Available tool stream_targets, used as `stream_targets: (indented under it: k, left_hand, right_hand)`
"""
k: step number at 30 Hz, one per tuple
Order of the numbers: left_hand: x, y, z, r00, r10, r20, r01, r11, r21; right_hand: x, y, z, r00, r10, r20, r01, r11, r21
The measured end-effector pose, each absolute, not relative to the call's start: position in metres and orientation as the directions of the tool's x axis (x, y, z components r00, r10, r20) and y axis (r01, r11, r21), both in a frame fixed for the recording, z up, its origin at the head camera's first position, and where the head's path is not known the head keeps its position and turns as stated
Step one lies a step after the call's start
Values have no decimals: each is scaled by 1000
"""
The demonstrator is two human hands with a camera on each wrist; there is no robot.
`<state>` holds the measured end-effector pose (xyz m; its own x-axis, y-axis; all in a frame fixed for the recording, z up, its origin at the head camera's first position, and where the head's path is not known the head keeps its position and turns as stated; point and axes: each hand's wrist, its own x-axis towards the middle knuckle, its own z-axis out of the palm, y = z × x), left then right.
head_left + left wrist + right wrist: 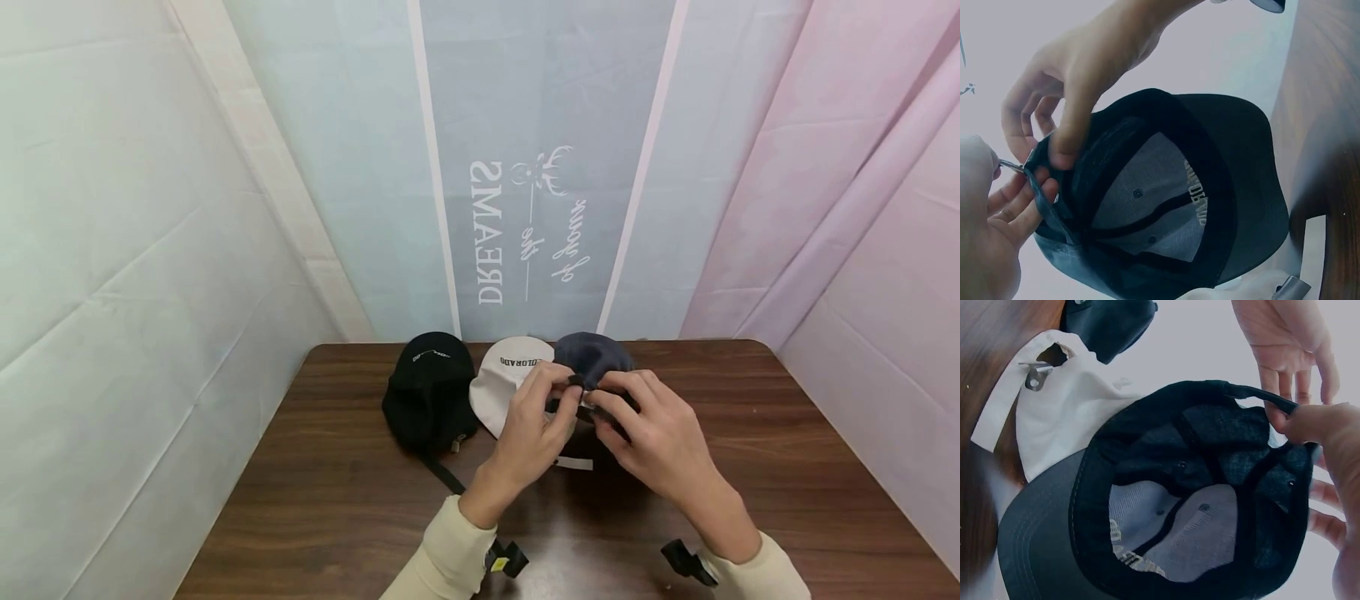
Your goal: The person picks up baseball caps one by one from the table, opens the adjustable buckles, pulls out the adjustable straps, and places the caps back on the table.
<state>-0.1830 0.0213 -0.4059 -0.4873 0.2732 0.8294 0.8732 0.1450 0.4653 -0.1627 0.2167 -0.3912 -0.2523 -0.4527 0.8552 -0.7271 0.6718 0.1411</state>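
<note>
My two hands hold a dark navy baseball cap (592,354) above the table, by its back strap. The left hand (534,427) pinches the strap close to a small metal buckle (1012,165). With thumb and fingers, the right hand (663,432) grips the cap's back edge beside the strap opening. In the left wrist view the cap's inside faces the camera, with its brim (1254,181) pointing away from the hands. Raised lettering shows through the lining. Fingers hide part of the strap and buckle.
On the brown table (315,500) a white cap (495,387) lettered COLORADO lies just behind the left hand. Its white strap (999,412) sticks out with a metal buckle. Left of it lies a black cap (429,400) with a trailing strap. Hanging cloth surrounds the table's back and sides.
</note>
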Motion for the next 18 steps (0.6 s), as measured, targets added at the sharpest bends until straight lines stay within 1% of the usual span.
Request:
stream_targets:
  k: [5,7,12,18]
  left_hand:
    - [-181,20,-407,-478,312,821,876,105,470]
    - [-180,20,-407,-476,329,816,876,97,472]
    - [-178,18,-409,-453,369,811,889,127,439]
    - [-177,17,-413,-435,377,818,900,165,403]
  right_hand:
    - [-161,214,-392,-184,-407,895,-716,680,162]
    - [-160,213,-392,-169,-395,903,-713,682,165]
    - [-157,211,-394,-158,-383,910,-711,684,165]
    - [-156,210,-396,-130,-372,919,-704,687,178]
